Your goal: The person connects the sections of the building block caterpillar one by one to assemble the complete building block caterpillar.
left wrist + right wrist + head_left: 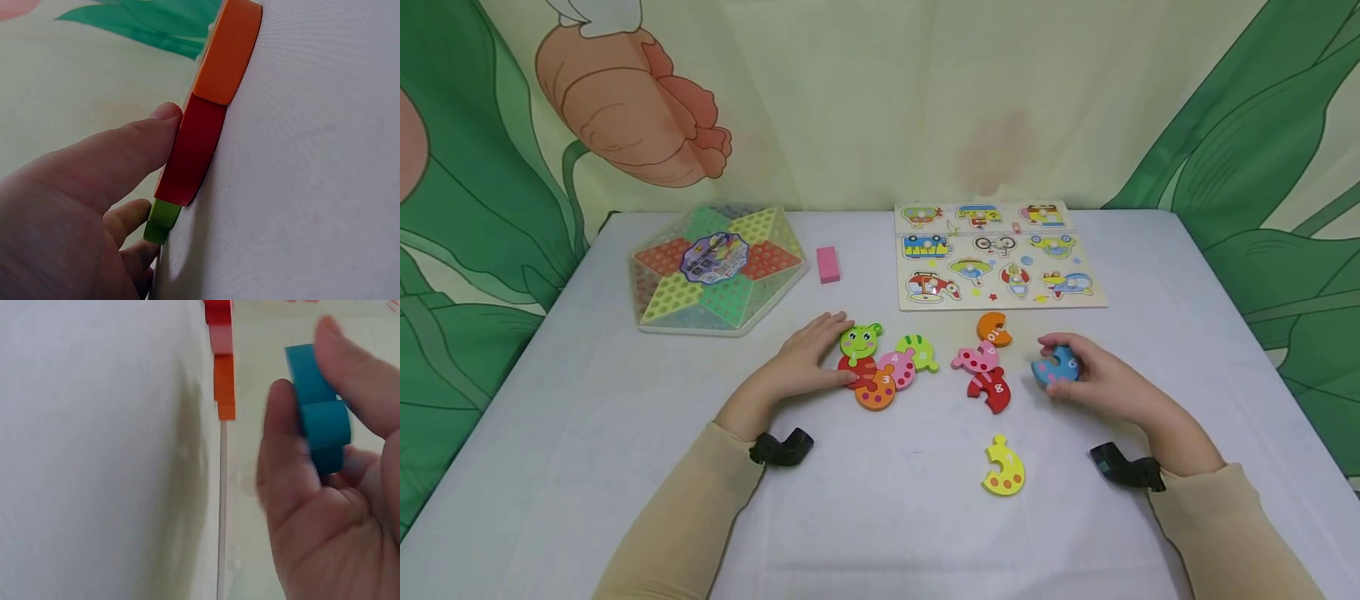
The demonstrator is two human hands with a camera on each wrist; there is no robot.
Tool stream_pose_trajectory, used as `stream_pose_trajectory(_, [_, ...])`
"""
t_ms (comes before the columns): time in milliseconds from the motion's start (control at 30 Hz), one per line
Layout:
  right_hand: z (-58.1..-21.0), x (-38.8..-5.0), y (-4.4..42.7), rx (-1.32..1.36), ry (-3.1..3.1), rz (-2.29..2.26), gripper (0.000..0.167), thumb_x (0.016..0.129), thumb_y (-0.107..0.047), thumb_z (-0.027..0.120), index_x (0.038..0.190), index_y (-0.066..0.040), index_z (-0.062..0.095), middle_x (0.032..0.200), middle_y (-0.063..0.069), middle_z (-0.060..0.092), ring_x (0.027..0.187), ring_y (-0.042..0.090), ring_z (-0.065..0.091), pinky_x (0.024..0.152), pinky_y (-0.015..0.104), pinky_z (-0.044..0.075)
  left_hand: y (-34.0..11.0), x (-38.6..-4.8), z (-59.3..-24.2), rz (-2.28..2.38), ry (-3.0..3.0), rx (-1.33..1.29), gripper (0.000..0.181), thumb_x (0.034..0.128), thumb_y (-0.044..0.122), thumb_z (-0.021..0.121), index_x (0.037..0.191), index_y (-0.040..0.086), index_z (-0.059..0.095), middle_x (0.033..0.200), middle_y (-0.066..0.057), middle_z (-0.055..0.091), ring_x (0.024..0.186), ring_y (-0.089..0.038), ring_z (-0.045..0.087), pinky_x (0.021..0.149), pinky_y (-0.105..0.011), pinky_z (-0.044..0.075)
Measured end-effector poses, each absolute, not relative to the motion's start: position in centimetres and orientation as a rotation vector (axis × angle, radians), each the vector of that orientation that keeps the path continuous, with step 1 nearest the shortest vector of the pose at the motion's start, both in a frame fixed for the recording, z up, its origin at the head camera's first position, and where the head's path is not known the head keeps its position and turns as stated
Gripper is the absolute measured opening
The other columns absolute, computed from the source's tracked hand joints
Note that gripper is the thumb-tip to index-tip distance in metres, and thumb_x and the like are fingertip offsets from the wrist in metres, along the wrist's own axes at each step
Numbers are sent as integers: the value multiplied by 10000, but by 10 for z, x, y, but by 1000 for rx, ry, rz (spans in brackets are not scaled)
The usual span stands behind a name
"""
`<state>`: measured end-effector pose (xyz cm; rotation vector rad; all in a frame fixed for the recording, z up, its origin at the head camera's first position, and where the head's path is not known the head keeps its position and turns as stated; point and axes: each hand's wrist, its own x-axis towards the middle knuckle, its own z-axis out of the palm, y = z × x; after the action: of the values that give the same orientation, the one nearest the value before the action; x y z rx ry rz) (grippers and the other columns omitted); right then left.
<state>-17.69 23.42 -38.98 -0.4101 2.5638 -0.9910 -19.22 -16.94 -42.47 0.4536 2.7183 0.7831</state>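
Observation:
My right hand [1101, 379] pinches a blue puzzle piece [1057, 367] between thumb and fingers; in the right wrist view the piece [325, 422] is held off the table. My left hand [805, 358] rests beside the joined caterpillar pieces, its thumb on the red piece [190, 147] and its fingers by the green smiling head [860, 342]. Joined to these are an orange piece [876, 392], a pink one [898, 369] and a green one [917, 352]. Between the hands lie an orange piece [992, 329], a pink piece [976, 358] and a red piece [991, 390].
A yellow piece [1004, 468] lies nearer the front. At the back are a clear hexagonal box [715, 300] of coloured parts on the left, a pink block [828, 264], and a wooden vehicle puzzle board [992, 287] on the right.

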Motion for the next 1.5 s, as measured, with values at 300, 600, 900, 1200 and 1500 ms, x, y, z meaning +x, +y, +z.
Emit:
stream_pose_trajectory(300, [-383,-172,215,-318,2480,-1139,616,842,-258,638,1331,-70,313,1279,198,379,1112,335,403,810,295,522,-168,-194,-425,779,2711,443,803,764,485,640,1430,229,272,1525,4,180,1419,-211,60,1120,-527,99])
stream_pose_trajectory(600, [-381,-171,168,-515,2371,-1193,649,859,-56,580,1417,-139,261,1282,191,315,761,221,572,639,214,514,-166,-195,-424,783,2708,430,799,764,482,642,1430,244,270,1526,11,174,1419,-209,54,1117,-535,101])
stream_pose_trajectory(900, [-380,-184,143,-524,2212,-1251,646,863,-69,588,1399,-96,227,1122,157,488,867,225,644,718,213,522,-167,-196,-423,779,2706,447,798,766,485,640,1430,240,271,1526,8,173,1419,-211,55,1122,-522,99])
stream_pose_trajectory(1200, [-386,-190,131,-519,2148,-1189,570,842,-129,628,1338,-90,349,1088,110,580,856,181,646,766,195,485,-169,-194,-423,791,2708,442,800,768,485,639,1431,227,272,1527,2,171,1419,-215,57,1123,-519,95])
stream_pose_trajectory(1500, [-393,-193,131,-523,2238,-1082,649,829,-216,657,1389,-122,342,909,50,638,767,154,576,714,215,460,-169,-192,-423,788,2705,431,804,765,472,645,1431,222,273,1526,-2,174,1419,-216,59,1124,-516,98])
